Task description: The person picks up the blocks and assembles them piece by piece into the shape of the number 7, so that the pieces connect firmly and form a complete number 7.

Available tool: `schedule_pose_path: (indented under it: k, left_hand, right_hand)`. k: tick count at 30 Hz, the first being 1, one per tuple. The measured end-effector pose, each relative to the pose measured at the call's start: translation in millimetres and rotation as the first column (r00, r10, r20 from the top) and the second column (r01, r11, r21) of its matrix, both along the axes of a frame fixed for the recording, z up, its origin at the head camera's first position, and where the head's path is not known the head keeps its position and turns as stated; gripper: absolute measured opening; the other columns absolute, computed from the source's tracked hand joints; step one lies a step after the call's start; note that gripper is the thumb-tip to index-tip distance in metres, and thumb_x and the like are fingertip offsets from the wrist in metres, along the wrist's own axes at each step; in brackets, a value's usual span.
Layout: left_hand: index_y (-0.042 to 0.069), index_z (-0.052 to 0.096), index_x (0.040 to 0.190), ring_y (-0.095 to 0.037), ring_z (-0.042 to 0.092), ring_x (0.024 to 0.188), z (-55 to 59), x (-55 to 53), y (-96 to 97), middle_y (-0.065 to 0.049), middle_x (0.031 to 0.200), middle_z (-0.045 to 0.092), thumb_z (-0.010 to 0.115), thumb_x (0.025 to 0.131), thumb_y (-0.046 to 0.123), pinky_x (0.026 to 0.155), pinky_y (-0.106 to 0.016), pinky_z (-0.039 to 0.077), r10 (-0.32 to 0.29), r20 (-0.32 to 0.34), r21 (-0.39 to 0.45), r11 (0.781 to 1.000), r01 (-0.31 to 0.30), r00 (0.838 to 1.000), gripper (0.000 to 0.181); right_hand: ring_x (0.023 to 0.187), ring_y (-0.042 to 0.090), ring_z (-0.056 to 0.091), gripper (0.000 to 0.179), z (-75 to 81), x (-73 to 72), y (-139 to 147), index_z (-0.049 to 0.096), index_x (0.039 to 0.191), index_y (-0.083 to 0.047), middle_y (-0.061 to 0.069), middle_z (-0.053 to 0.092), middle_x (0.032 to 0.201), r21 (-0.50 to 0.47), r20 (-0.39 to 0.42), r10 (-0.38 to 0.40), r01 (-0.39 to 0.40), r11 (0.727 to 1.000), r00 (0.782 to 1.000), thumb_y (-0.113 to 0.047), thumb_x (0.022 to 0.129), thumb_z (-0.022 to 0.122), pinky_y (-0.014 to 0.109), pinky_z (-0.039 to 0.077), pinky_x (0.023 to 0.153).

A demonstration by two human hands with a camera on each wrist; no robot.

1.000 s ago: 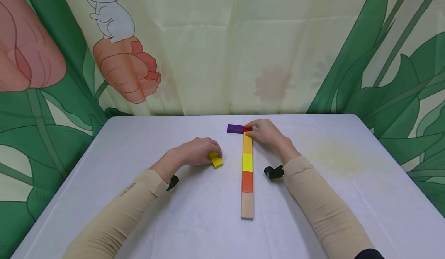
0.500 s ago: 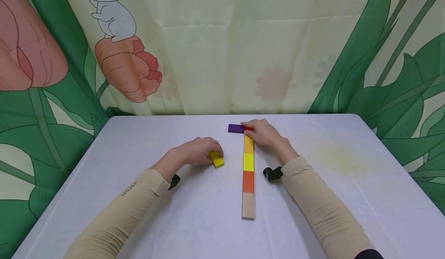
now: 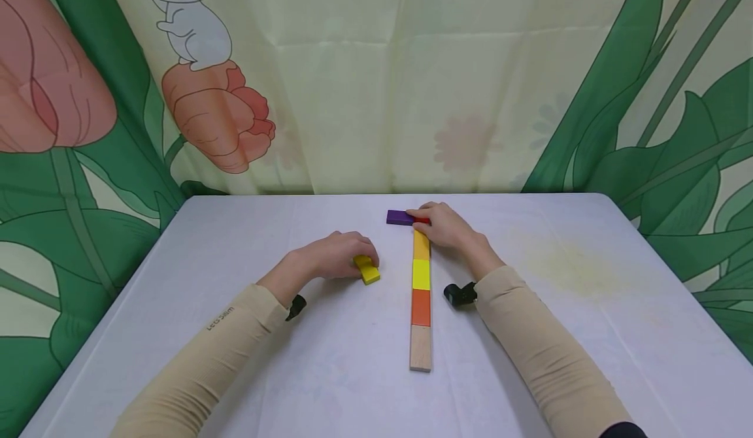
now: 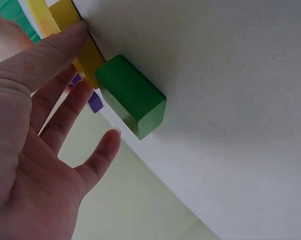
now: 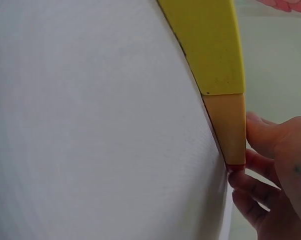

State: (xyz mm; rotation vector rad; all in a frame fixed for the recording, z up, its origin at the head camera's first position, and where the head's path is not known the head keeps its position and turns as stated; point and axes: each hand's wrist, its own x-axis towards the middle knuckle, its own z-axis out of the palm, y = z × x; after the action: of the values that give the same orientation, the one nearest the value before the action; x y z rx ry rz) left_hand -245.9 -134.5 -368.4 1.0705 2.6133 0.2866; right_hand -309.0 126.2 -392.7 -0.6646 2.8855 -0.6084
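My left hand [image 3: 341, 255] pinches a yellow block [image 3: 368, 273] left of the row; in the left wrist view the thumb lies on this yellow block [image 4: 93, 62]. A green block [image 4: 133, 95] stands against its end, hidden by the hand in the head view. At the far end of the row my right hand [image 3: 445, 224] has thumb and index finger on either side of a red block [image 3: 421, 220], mostly covered. A purple block [image 3: 399, 218] extends leftward from it. Nearer in the row lie an amber block [image 3: 421, 245], a bright yellow block [image 3: 420, 274], an orange block [image 3: 420, 307] and a plain wood block [image 3: 420, 348].
A white cloth covers the table [image 3: 329, 372], whose far edge runs just beyond the purple block. Behind it hangs a printed curtain [image 3: 353, 98] with plants and a rabbit. Dark wrist cameras [image 3: 460, 293] sit close above the cloth.
My right index finger has slid slightly left, to the joint between the red and purple blocks. The left hand keeps its grip on the yellow block. The head view has shifted slightly.
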Motion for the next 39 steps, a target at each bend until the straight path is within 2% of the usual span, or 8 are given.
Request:
schedule_pose_path:
  k: [5, 12, 24, 31, 39]
  left_hand:
    - [0.019, 0.074, 0.116, -0.019, 0.055, 0.115, -2.0, -1.7, 0.9, 0.002, 0.124, 0.066, 0.078, 0.091, 0.015, 0.101, -0.042, 0.046, -0.007, -0.007, 0.006, 1.000, 0.008, 1.000, 0.026]
    - [0.020, 0.074, 0.118, -0.017, 0.055, 0.113, -2.4, -3.7, 1.5, 0.002, 0.124, 0.066, 0.079, 0.090, 0.018, 0.100, -0.037, 0.046, 0.012, -0.024, -0.005, 1.000, -0.012, 1.000, 0.029]
    - [0.019, 0.073, 0.121, -0.019, 0.054, 0.114, -4.1, -8.6, -0.2, 0.001, 0.124, 0.066, 0.078, 0.091, 0.019, 0.101, -0.039, 0.045, 0.057, -0.045, -0.002, 0.998, -0.058, 0.997, 0.031]
    - [0.017, 0.074, 0.121, -0.021, 0.055, 0.113, -5.9, -15.6, -3.1, 0.000, 0.124, 0.066, 0.079, 0.090, 0.019, 0.100, -0.041, 0.047, 0.089, -0.071, 0.011, 0.996, -0.089, 0.993, 0.031]
    - [0.013, 0.073, 0.122, -0.024, 0.053, 0.115, -7.5, -27.3, -6.4, -0.003, 0.125, 0.066, 0.077, 0.091, 0.015, 0.102, -0.040, 0.046, 0.122, -0.066, 0.053, 0.991, -0.119, 0.990, 0.031]
  right_hand:
    - [0.131, 0.038, 0.047, 0.043, -1.3, -0.4, 0, 0.054, 0.147, -0.012, 0.022, 0.052, 0.142, -0.032, 0.025, -0.001, 0.002, 0.999, 1.000, -0.015, 0.104, 0.057, 0.050, 0.036, 0.112]
    - [0.131, 0.039, 0.046, 0.044, -0.9, -1.5, 0, 0.053, 0.147, -0.012, 0.022, 0.051, 0.142, -0.040, 0.034, 0.004, -0.003, 0.999, 0.999, -0.016, 0.103, 0.059, 0.050, 0.035, 0.112]
    - [0.129, 0.039, 0.048, 0.042, -1.8, -1.6, 0, 0.055, 0.145, -0.008, 0.024, 0.052, 0.140, -0.029, -0.001, 0.030, -0.030, 0.999, 1.000, -0.014, 0.103, 0.058, 0.049, 0.036, 0.112]
    - [0.128, 0.039, 0.048, 0.043, -4.9, -3.0, 1, 0.054, 0.146, -0.010, 0.023, 0.052, 0.140, -0.032, 0.000, 0.031, -0.031, 0.999, 1.000, -0.014, 0.103, 0.058, 0.049, 0.037, 0.111]
    - [0.129, 0.038, 0.047, 0.044, -4.8, -3.5, 1, 0.052, 0.147, -0.012, 0.022, 0.050, 0.141, -0.026, 0.020, 0.015, -0.015, 1.000, 1.000, -0.016, 0.104, 0.057, 0.048, 0.036, 0.111]
